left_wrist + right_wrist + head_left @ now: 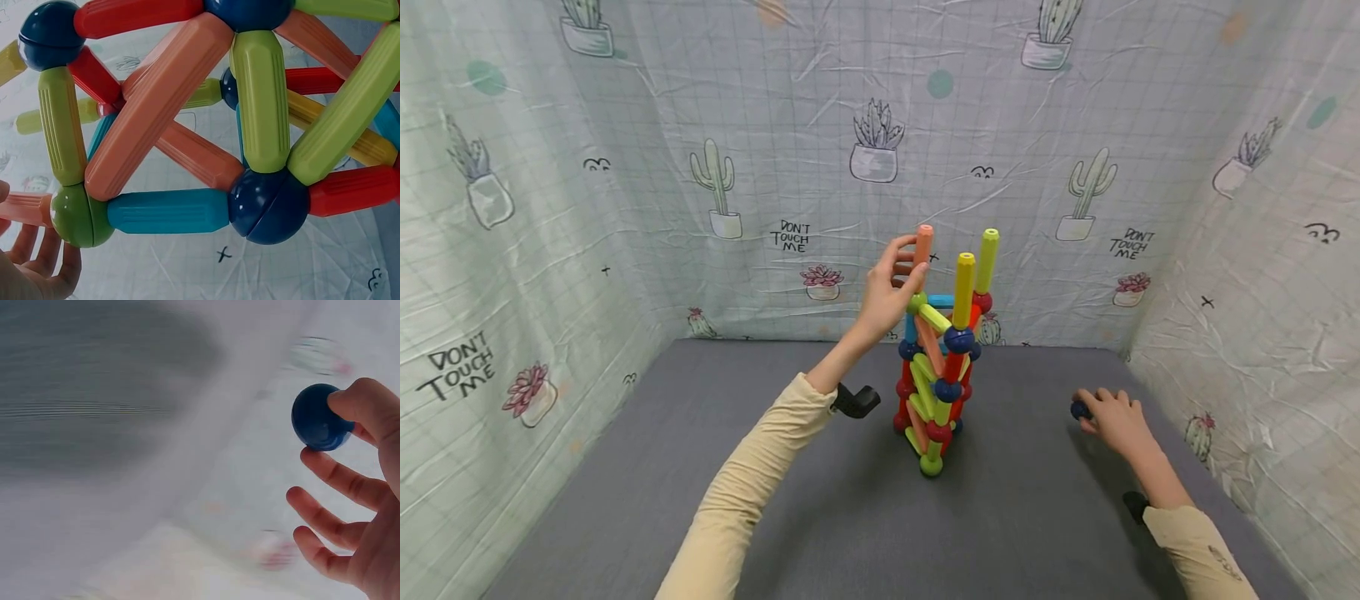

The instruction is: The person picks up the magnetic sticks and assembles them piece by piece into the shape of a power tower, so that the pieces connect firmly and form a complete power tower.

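Note:
A tower of coloured rods and balls (947,390) stands upright on the dark table. My left hand (883,298) is at its top left, with thumb and fingers around an upright orange rod (923,242). That rod rises from a green ball (81,215), which the fingers lie close to in the left wrist view. A yellow rod (963,292) and a yellow-green rod (988,262) also point up from the top. Off to the right, my right hand (1118,423) pinches a dark blue ball (319,419) between thumb and fingers, its other fingers spread.
The grey table (1015,517) extends around the tower. A pale curtain (760,108) printed with cacti hangs at the back and both sides. A black wrist mount (856,402) juts from the left wrist near the tower, and another (1136,505) sits on the right wrist.

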Demonstrator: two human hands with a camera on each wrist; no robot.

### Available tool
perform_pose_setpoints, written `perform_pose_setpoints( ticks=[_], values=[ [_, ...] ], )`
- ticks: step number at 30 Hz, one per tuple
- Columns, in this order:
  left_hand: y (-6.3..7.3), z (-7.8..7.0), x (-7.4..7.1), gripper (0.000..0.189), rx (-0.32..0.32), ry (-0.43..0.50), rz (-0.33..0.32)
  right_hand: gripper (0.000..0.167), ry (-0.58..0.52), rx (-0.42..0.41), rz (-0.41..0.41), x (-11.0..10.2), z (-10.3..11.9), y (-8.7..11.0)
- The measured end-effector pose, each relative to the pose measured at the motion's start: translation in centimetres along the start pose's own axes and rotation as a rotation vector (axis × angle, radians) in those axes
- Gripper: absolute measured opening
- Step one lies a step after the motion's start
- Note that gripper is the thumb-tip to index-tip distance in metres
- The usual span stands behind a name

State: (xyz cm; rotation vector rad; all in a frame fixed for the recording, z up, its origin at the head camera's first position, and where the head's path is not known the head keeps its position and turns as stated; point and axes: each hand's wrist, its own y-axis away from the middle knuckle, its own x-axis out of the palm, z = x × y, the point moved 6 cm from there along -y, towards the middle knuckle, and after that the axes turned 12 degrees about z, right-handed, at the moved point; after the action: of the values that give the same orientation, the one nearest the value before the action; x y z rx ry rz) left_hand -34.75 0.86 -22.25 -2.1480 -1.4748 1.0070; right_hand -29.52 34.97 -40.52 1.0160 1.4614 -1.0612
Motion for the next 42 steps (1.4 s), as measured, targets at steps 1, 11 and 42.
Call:
perform_pose_setpoints(
  ticks=[1,11,42],
  values=[
    [0.0,0.0,0.0,0.040,-0.003,-0.006,-0.001,0.034,-0.006,-0.014,-0.035,-1.3,0.5,-0.3],
    [0.0,-0.2,0.2,0.036,0.039,-0.074,-0.001,0.040,-0.136,-0.273,-0.576,-18.2,6.9,-2.7],
    [-0.1,-0.5,0.7,0.035,0.065,-0.131,0.001,0.041,-0.241,-0.500,-0.633,-28.3,16.2,-7.6]
  ],
)
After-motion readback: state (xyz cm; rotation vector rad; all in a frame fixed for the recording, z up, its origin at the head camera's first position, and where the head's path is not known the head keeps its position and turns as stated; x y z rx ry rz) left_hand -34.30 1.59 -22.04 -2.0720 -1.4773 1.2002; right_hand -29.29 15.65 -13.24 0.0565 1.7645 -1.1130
